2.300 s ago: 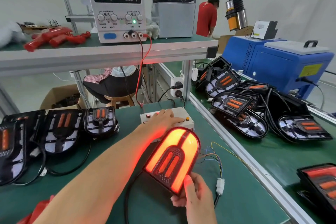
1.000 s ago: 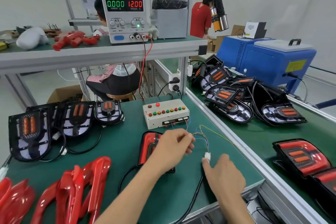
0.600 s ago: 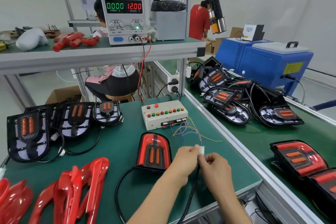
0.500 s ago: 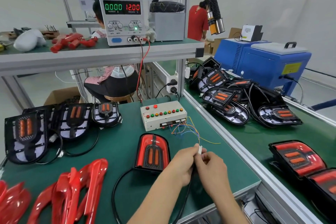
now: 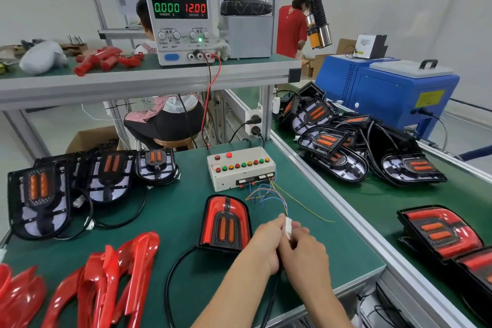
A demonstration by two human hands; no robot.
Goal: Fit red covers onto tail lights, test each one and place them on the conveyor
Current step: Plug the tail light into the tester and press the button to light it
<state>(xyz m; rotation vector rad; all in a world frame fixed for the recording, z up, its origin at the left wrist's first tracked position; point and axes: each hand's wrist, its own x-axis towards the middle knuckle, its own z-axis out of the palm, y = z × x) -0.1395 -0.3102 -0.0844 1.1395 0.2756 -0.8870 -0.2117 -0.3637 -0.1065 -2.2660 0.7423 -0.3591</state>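
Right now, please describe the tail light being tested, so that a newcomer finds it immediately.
Start at the white button box on the green bench. Just in front of it lies one tail light, left of the two hands. Unlike the uncovered black lights farther left, it already wears a red cover.

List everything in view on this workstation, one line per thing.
Covered tail light: one, red, unlit, bench centre.
Uncovered tail lights: three or more, black, bench left.
Red covers: a loose pile, bench front left.
Test box: one, white with coloured buttons, behind the covered light.
White connector: one, between both hands, coloured wires to the box.
Power supply: one, shelf, reading 0.000 and 12.00.
Conveyor: green, right; uncovered lights far end, covered ones near.
Blue machine: one, beyond the conveyor.
Left hand: pinching the connector.
Right hand: pinching the connector.
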